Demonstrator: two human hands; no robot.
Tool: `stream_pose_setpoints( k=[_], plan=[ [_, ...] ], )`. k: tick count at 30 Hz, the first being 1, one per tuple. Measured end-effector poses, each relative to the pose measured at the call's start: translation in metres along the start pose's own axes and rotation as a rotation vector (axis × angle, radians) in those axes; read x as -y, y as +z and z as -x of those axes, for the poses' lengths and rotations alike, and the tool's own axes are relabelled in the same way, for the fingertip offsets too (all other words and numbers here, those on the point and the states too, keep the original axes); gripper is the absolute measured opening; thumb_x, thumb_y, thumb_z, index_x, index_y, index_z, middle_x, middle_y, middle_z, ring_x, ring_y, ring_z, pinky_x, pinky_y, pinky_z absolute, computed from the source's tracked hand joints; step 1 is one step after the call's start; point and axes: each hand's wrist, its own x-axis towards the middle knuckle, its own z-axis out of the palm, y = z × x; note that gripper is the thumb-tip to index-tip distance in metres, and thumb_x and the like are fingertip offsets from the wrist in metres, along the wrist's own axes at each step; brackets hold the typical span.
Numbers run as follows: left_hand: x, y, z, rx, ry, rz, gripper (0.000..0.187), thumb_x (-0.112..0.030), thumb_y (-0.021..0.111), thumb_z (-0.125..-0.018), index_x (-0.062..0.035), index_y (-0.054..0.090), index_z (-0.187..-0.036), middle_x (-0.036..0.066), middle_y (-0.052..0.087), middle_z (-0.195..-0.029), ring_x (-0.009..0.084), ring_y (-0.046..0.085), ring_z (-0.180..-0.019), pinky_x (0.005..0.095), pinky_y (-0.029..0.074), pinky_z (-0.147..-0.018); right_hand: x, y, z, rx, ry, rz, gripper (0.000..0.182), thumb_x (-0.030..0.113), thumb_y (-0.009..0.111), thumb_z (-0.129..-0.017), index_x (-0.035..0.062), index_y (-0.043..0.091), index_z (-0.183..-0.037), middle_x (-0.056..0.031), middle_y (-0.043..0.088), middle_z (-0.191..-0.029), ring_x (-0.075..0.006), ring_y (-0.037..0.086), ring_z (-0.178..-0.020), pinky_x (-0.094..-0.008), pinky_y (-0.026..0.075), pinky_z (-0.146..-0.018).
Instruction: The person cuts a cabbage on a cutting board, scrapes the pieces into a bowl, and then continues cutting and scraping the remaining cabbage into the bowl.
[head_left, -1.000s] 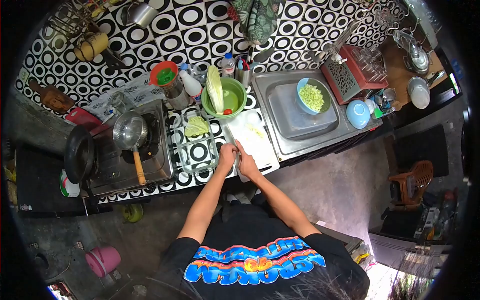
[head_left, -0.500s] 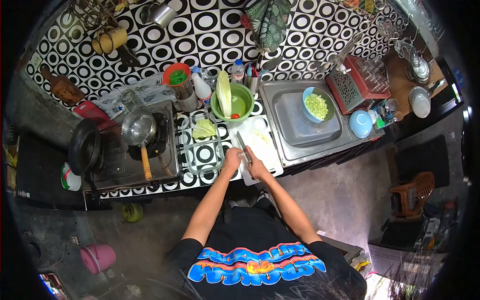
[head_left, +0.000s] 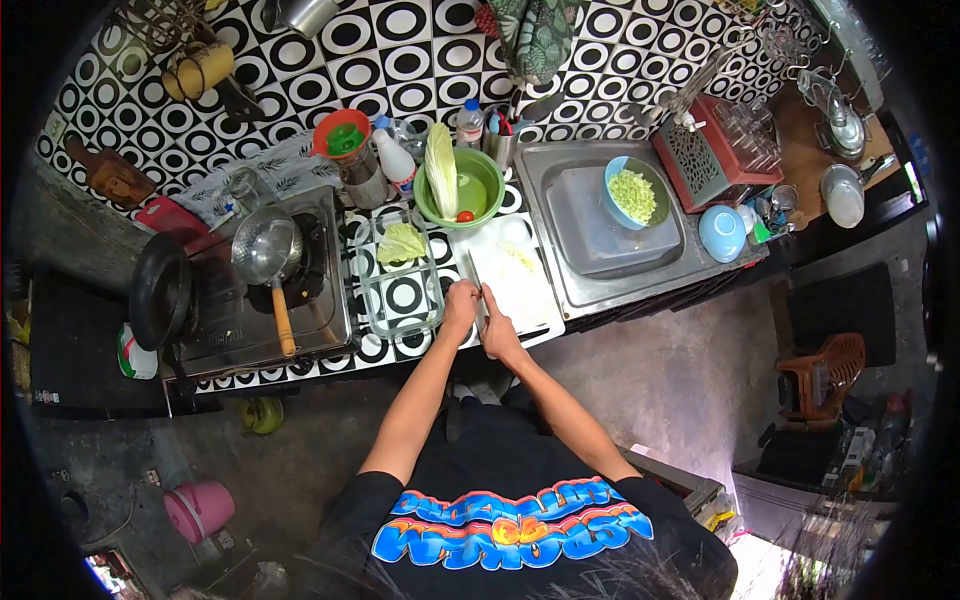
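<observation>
From my remote seat, both hands sit close together at the near edge of the white cutting board [head_left: 515, 280]. The right hand [head_left: 497, 330] looks curled shut around what I take to be a knife [head_left: 481, 306] handle; the blade is mostly hidden between the two hands, so I cannot tell which way the edge faces. The left hand [head_left: 460, 308] rests just beside it, fingers bent, and I cannot tell whether it grips anything.

That closeness is my first worry: with the blade unseen and the left fingers touching or nearly touching it, a slip could nick them.

Just left of the left hand stands a glass dish [head_left: 403, 280] holding a cabbage leaf [head_left: 401, 243]; an elbow swing could knock it.

A few chopped scraps [head_left: 520, 258] lie on the board ahead of the hands. Beyond them, the green bowl [head_left: 480, 187] holds a tall cabbage piece [head_left: 440, 170] that leans and could tip out.
</observation>
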Motion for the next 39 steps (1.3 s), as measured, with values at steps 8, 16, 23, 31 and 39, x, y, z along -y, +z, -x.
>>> stream_pose_setpoints(
  k=[8, 16, 23, 31, 39],
  plan=[
    [0.004, 0.004, -0.006, -0.051, 0.009, 0.021, 0.008, 0.006, 0.062, -0.071, 0.0034, 0.067, -0.076, 0.022, 0.066, -0.083, 0.0403, 0.065, -0.081, 0.0437, 0.052, -0.074, -0.019, 0.011, -0.025, -0.077, -0.02, 0.101, 0.067, 0.002, 0.052, -0.084, 0.0125, 0.032, -0.147, -0.0363, 0.064, -0.083, -0.0538, 0.065, -0.084, -0.0571, 0.051, -0.078],
    [0.003, 0.0, -0.004, -0.046, -0.015, 0.129, 0.011, -0.001, 0.075, -0.071, 0.0035, 0.072, -0.081, 0.02, 0.069, -0.084, 0.0339, 0.068, -0.082, 0.0401, 0.053, -0.075, 0.006, -0.038, -0.021, 0.082, 0.202, -0.039, 0.028, 0.026, 0.046, -0.103, 0.0008, 0.05, -0.114, -0.0326, 0.066, -0.085, -0.0489, 0.067, -0.077, -0.0525, 0.053, -0.068],
    [0.021, 0.009, -0.003, -0.113, 0.075, 0.067, 0.013, -0.002, 0.077, -0.07, 0.0005, 0.071, -0.082, 0.017, 0.067, -0.086, 0.0361, 0.065, -0.083, 0.042, 0.051, -0.077, -0.012, -0.017, 0.0, -0.086, 0.047, -0.028, 0.032, 0.027, 0.038, -0.105, -0.0022, 0.051, -0.109, -0.0379, 0.063, -0.089, -0.0576, 0.06, -0.09, -0.0588, 0.047, -0.078],
    [0.006, 0.0, -0.001, -0.067, 0.012, 0.062, 0.007, -0.001, 0.075, -0.072, -0.0012, 0.069, -0.076, 0.016, 0.066, -0.085, 0.0366, 0.063, -0.088, 0.045, 0.049, -0.083, -0.01, 0.0, 0.001, -0.149, 0.035, -0.01, 0.031, 0.026, 0.04, -0.104, -0.0026, 0.052, -0.106, -0.0387, 0.062, -0.084, -0.0591, 0.059, -0.084, -0.0622, 0.046, -0.075],
    [0.013, 0.002, -0.014, -0.029, -0.069, 0.034, 0.002, 0.001, 0.072, -0.068, 0.0018, 0.07, -0.069, 0.021, 0.068, -0.075, 0.0366, 0.067, -0.074, 0.0427, 0.052, -0.07, 0.001, -0.001, 0.007, -0.154, 0.013, 0.012, 0.027, 0.023, 0.042, -0.104, -0.0032, 0.051, -0.102, -0.0378, 0.06, -0.075, -0.0592, 0.058, -0.077, -0.0632, 0.043, -0.067]
  ],
)
